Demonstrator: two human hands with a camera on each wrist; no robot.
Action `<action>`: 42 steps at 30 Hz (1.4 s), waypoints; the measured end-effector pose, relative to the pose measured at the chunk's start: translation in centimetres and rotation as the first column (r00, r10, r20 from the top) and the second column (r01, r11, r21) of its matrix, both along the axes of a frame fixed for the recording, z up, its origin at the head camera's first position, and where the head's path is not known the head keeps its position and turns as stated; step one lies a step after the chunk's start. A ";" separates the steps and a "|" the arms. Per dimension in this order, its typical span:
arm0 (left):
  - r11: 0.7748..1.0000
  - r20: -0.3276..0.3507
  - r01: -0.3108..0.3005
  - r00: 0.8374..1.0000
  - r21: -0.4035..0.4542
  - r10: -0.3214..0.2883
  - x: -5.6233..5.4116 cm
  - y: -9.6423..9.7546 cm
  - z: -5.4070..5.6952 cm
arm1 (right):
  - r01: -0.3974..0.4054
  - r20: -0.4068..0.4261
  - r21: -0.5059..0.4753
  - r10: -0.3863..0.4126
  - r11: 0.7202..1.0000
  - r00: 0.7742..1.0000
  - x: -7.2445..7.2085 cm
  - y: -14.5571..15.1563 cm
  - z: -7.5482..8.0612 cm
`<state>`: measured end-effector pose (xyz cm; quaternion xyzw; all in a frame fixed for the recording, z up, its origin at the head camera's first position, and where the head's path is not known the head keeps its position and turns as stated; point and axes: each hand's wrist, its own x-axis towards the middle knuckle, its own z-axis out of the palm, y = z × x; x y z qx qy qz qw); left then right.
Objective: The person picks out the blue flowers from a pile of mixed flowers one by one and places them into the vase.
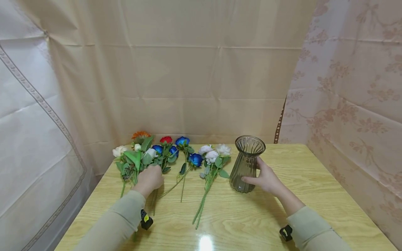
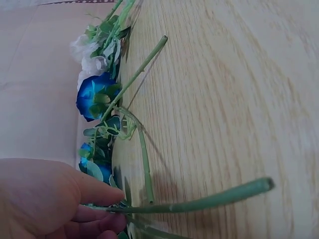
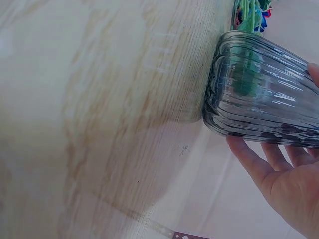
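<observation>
At the left of the table, my left hand (image 1: 150,179) pinches a green flower stem (image 2: 209,200) between thumb and fingers. The stem's cut end points toward the near side, and the hand covers part of its bloom and leaves in the head view. Around this hand lie a white rose (image 1: 151,152), a red rose (image 1: 165,139) and several blue roses (image 1: 182,141). My right hand (image 1: 267,177) grips a smoky ribbed glass vase (image 1: 243,169), thumb on the near side and fingers round the far side. The vase stands roughly upright, wide mouth up, with no flowers inside.
Between the hands lies a bunch of pale flowers (image 1: 211,157), stems toward the front. An orange flower (image 1: 141,135) and a cream one (image 1: 119,151) are at the far left. A beige curtain (image 1: 201,69) hangs behind the wooden table (image 1: 251,223).
</observation>
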<state>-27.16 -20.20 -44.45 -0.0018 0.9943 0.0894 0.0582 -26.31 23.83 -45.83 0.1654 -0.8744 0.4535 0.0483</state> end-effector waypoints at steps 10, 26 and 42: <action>1.000 0.016 0.007 1.000 0.015 -0.007 -0.2 0.0 -0.4 | 0.002 0.001 0.009 -0.002 1.000 1.000 0.0 -0.1 0.0; 0.986 0.039 -0.016 0.999 0.165 0.010 -0.7 -0.1 -0.3 | 0.001 -0.012 0.015 -0.001 1.000 1.000 0.0 0.0 -0.1; 0.950 0.018 -0.006 1.000 0.312 0.000 0.0 -0.1 0.8 | 0.010 0.006 0.020 -0.010 1.000 1.000 0.0 0.0 0.0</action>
